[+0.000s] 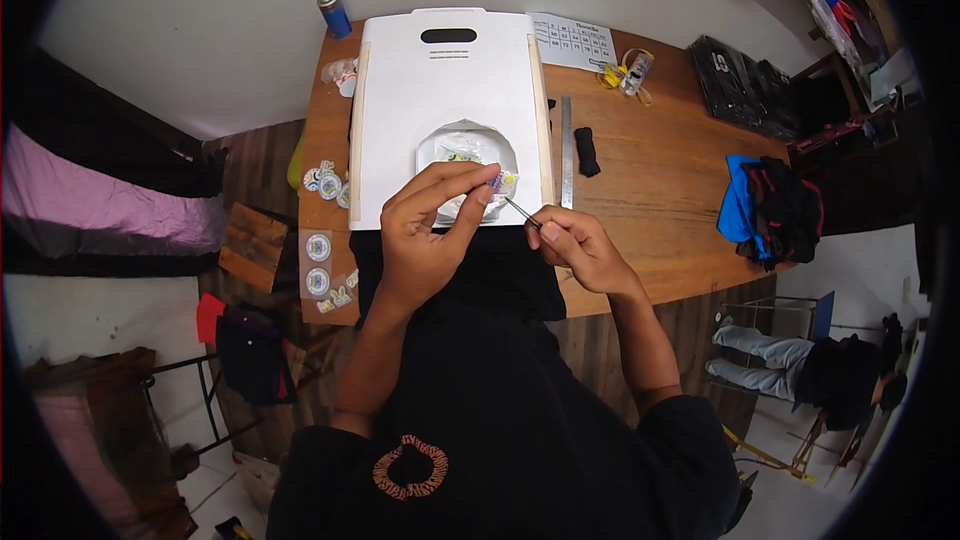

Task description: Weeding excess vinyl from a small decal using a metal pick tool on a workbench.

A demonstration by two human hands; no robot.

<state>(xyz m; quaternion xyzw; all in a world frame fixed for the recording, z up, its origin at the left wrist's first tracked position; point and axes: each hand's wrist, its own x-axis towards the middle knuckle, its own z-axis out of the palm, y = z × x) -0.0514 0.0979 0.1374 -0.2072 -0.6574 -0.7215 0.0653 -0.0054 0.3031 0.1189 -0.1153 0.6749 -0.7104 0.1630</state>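
Observation:
My left hand (425, 230) pinches a small printed transfer piece (508, 186) with purple and yellow marks between thumb and fingertips. Closed around a thin, pointed metal tool (521, 211), my right hand (580, 248) brings its tip to the piece's lower edge. Whether the tool has one prong or two, I cannot tell. Both hands are above a white bowl (425, 150) holding clear film scraps (459, 149), its near part hidden by my left hand. The bowl sits on the near end of a white board (455, 85) with a slot handle.
Round printed transfers (318, 248) lie at the table's left edge. Right of the board are a metal ruler (567, 150) and a rolled black cloth (587, 151). A spray can (334, 15) stands at the back; folded clothes (780, 205) lie far right. Another person (810, 365) is beyond.

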